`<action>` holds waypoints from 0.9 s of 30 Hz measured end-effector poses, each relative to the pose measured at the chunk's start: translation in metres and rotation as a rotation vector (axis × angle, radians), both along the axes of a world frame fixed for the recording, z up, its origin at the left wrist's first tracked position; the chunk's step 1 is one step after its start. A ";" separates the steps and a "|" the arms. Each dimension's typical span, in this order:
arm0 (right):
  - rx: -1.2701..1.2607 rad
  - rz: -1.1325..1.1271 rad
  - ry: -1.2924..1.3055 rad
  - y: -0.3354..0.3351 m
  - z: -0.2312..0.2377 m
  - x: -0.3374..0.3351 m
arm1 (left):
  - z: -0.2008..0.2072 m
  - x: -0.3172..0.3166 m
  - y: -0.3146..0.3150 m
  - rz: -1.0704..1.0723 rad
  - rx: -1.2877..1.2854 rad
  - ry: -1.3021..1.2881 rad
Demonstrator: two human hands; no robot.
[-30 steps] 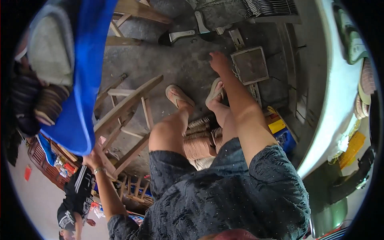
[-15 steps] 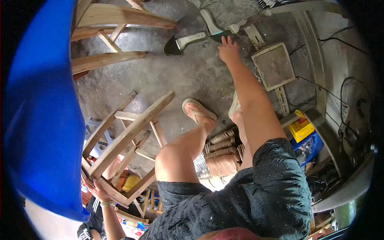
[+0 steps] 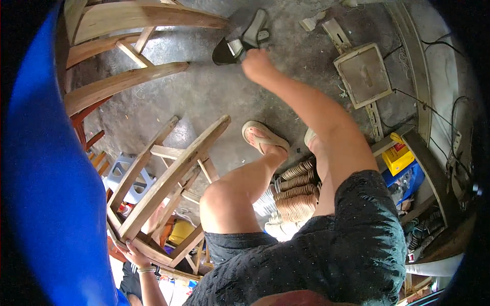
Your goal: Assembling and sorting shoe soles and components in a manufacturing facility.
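Right hand (image 3: 258, 66), over bare floor near the square plate (image 3: 363, 75) at 1.0 s ago, has moved to the pale-handled tools, fingers now curled rather than spread as at 0.5 s. Upper tool (image 3: 254, 29) has shifted left and now crosses the handle of the lower tool (image 3: 223, 53); earlier, the two handles lay apart.

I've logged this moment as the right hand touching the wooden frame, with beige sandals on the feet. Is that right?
Not the right hand: the head view shows the left hand touching the wooden frame, with beige sandals on the feet.
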State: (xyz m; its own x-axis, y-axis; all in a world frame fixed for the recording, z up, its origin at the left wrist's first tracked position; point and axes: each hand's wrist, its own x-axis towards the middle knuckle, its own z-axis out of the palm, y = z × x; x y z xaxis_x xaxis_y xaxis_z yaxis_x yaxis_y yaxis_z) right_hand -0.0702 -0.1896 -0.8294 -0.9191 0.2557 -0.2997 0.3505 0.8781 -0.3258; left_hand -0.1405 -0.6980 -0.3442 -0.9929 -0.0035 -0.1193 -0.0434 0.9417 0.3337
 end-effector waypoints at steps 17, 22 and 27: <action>0.180 -0.103 0.193 0.024 -0.088 -0.032 | 0.004 0.026 -0.008 0.069 0.075 -0.012; 0.058 -0.295 -0.074 -0.010 -0.075 -0.003 | 0.005 0.030 0.013 -0.023 0.018 0.004; -0.424 -0.459 -0.376 -0.015 -0.051 0.022 | -0.002 0.024 0.032 -0.019 0.001 -0.035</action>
